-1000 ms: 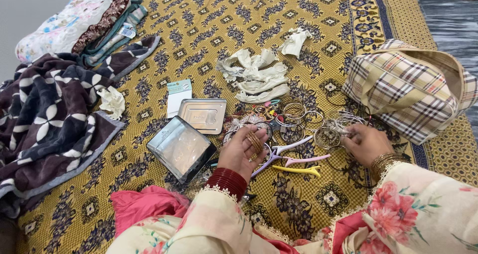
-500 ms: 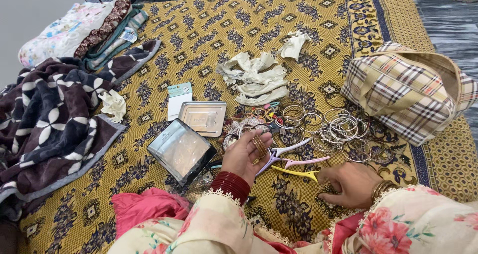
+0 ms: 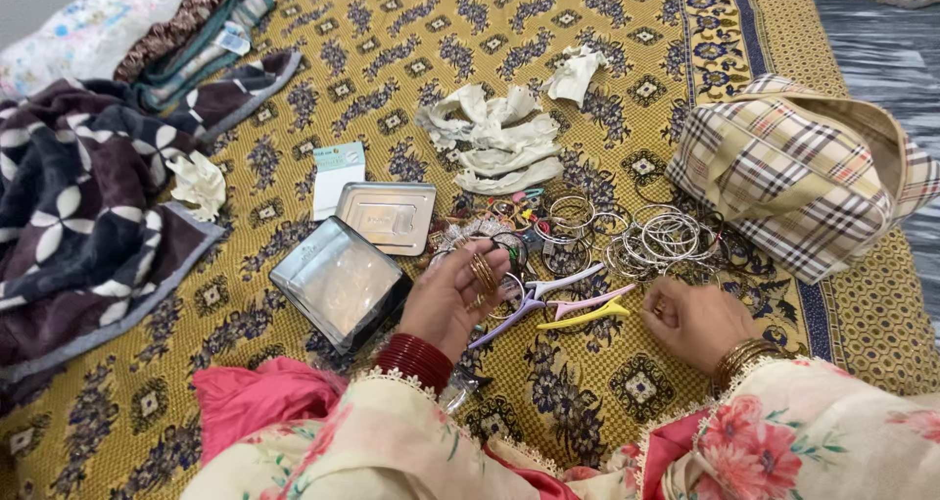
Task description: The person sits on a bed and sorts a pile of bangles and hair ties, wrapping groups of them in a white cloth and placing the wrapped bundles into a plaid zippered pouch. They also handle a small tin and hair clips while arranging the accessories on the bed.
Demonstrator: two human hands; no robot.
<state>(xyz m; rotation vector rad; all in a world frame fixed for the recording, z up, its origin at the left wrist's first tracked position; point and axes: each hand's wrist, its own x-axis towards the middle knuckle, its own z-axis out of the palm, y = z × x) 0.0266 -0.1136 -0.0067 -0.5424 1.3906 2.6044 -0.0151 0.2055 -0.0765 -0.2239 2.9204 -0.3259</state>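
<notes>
My left hand [image 3: 452, 299] is palm up over the patterned cloth and holds a few small gold rings [image 3: 482, 271] on its curled fingers. My right hand [image 3: 693, 321] rests on the cloth with fingers curled, close to the tips of three long hair clips [image 3: 570, 304], purple, pink and yellow; nothing shows in its grip. A pile of silver bangles [image 3: 666, 236] lies just beyond that hand. More bangles and small jewellery [image 3: 534, 221] are scattered between the hands and a tin.
A silver tin box [image 3: 338, 280] and its lid [image 3: 386, 216] lie left of my left hand. A plaid bag [image 3: 798, 172] stands at the right. Crumpled white tissues [image 3: 499, 138], a small card [image 3: 336, 165] and a dark blanket [image 3: 78, 216] lie farther off.
My right hand pulled back from the silver bangles toward me and now rests beside the hair clips. My left hand stayed in place holding the rings.
</notes>
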